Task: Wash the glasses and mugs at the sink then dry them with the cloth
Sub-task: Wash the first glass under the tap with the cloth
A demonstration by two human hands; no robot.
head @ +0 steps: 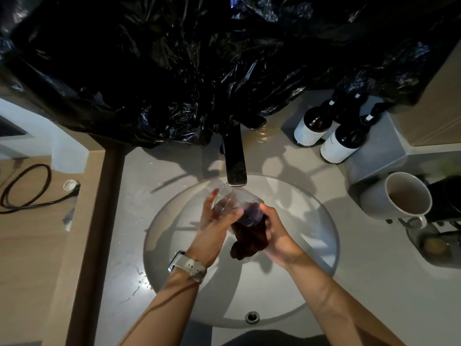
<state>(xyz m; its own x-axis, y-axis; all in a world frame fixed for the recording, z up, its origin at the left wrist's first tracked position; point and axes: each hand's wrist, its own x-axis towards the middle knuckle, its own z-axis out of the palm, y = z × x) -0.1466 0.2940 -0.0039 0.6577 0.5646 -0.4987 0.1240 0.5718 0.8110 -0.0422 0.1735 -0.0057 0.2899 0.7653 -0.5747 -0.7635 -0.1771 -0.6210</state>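
Observation:
Over the round sink (321, 228), just below the dark tap (234, 158), my left hand (214, 223) grips a clear glass (234, 199) that is tilted on its side, mouth toward the tap. My right hand (277, 231) holds a dark cloth (249, 239) bunched against the glass's base, and the cloth's loose end hangs down between my wrists. A white mug (401, 196) stands on the counter to the right, apart from both hands. I see no water running from the tap.
Three dark bottles with white labels (334, 136) stand at the back right. Black plastic sheeting (199, 66) covers the wall behind the tap. A dark appliance (446, 203) sits next to the mug. A small metal dish (429, 245) lies near the right edge. Left floor holds a cable (27, 188).

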